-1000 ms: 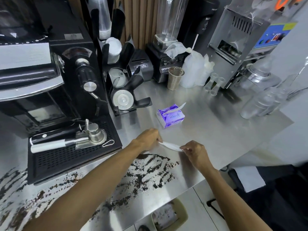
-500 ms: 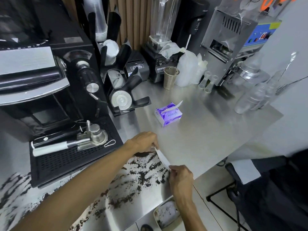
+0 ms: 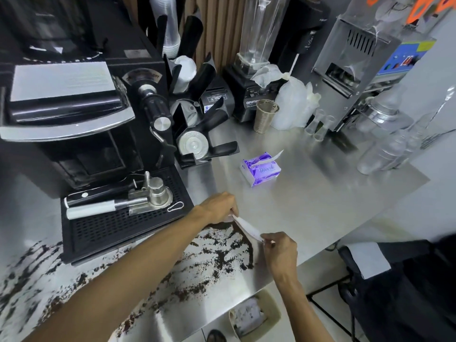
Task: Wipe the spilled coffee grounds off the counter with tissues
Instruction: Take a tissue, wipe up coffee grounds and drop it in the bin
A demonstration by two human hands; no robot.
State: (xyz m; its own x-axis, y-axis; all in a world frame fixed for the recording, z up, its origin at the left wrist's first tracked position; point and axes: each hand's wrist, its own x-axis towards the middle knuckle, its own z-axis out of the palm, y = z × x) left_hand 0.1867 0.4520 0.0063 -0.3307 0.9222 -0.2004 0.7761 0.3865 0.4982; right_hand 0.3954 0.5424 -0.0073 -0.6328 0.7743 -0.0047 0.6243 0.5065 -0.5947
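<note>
Now left hand (image 3: 217, 208) and right hand (image 3: 281, 250) pinch opposite ends of the tissue (image 3: 246, 227). Coffee grounds (image 3: 217, 255) lie at its 7 o'clock; likely a sweeping edge.

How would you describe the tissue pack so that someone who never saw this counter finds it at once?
Start at the steel counter, to the right of the black coffee machine. Near its middle, in front of the blender, lies a small tissue pack. It alone is purple, with one white sheet sticking out of its top.
</note>
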